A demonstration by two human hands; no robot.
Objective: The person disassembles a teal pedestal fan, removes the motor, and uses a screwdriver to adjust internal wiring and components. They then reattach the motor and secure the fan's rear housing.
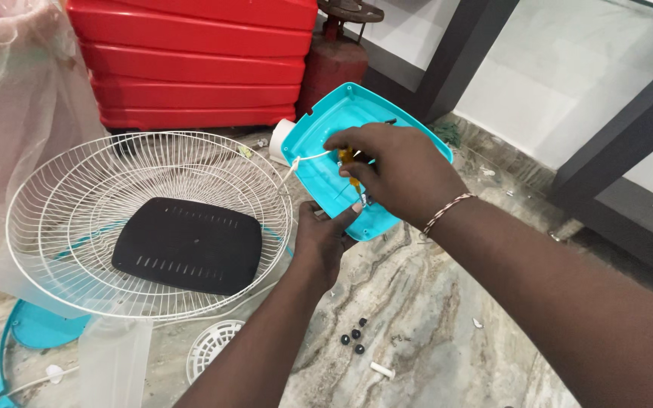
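While left hand (325, 234) steadies turquoise base (319, 140), screwdriver (350, 172) points down-right

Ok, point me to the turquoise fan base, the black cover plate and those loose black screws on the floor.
turquoise fan base (326, 125), head view, on its bare upper left corner.
black cover plate (188, 244), head view, on the middle of its top face.
loose black screws (354, 334), head view, on one screw in the cluster.

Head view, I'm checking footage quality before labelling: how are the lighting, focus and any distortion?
Head view: soft even daylight, no harsh glare; the turquoise panel and right hand are sharp; the left hand casts only faint shadow on the marble floor; wide-angle stretch enlarges the near forearms, and the white wire grille stays crisp.
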